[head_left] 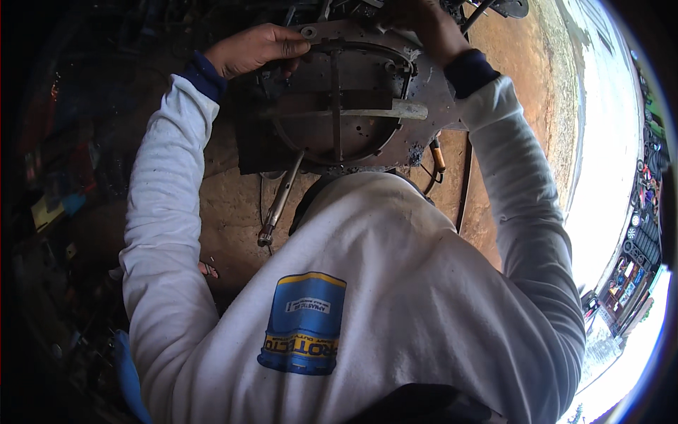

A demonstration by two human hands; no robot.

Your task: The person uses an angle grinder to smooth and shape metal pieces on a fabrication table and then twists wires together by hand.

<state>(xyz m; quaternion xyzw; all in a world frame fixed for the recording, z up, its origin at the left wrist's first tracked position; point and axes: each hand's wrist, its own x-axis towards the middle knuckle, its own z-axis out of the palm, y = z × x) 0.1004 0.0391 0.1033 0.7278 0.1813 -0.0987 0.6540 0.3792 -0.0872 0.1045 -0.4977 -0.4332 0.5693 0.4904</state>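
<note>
My left hand (258,51) is closed, thumb over fingers, at the left end of a flat metal strip (339,30). A ring-shaped washer or hole (308,32) shows on the strip just past my thumb. My right hand (427,28) is bent over the far right part of the strip; its fingers are in deep shadow, and what they grip is hard to make out. Below both hands lies a round metal frame (337,99) with a crossbar, on a dark metal plate (258,152). A flat bar (406,109) lies across the frame.
A metal rod (282,198) with a toothed end leans against the plate's near edge. To the right hangs a wooden-handled tool (438,155) beside a cable. Dark metal scrap crowds the far side. Brown ground (522,92) spreads to the right.
</note>
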